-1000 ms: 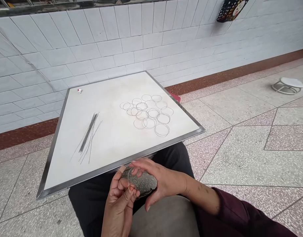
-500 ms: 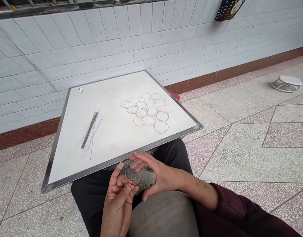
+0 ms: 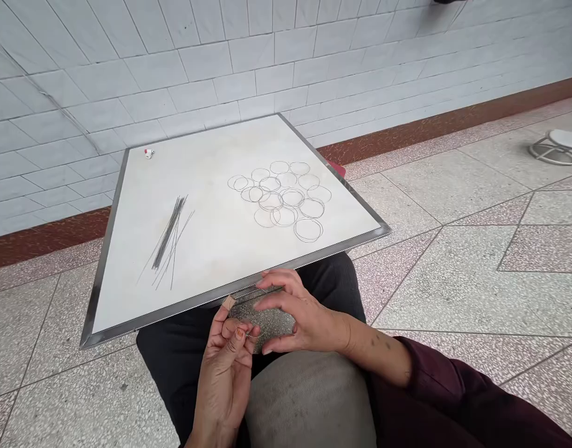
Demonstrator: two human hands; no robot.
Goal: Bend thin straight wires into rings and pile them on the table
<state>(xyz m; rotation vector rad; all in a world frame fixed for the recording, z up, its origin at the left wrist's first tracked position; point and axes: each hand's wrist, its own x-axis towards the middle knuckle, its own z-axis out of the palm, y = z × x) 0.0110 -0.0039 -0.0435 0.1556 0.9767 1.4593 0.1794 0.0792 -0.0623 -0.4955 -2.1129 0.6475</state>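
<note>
Wire loop: a thin, pale metal wire curved into a loop hangs in front of the lap, below the counter's near edge; its far side is faint, so whether the curve fully closes cannot be told.
Left hand: the left hand pinches the loop with thumb and fingertips, at about seven o'clock on its curve; a tan wrap covers the tip of one finger.
Right hand: the right hand curves around the loop's three o'clock side, thumb and fingers well apart; contact with the wire cannot be told.
Handling the wire: a firm, small pinch should stop the loop twisting, while pressure spread over several right-hand fingers would likely keep the curve even; one hard push at a single spot could kink it.
Counter: a square white counter with a grey metal edge lies beyond the hands.
Finished curves: overlapping thin wire rings lie at twelve o'clock from the hands.
Straight stock: a bundle of straight dark wires lies at ten o'clock, several strands splayed.
Far corner: a small red-and-white object sits at eleven o'clock.
</note>
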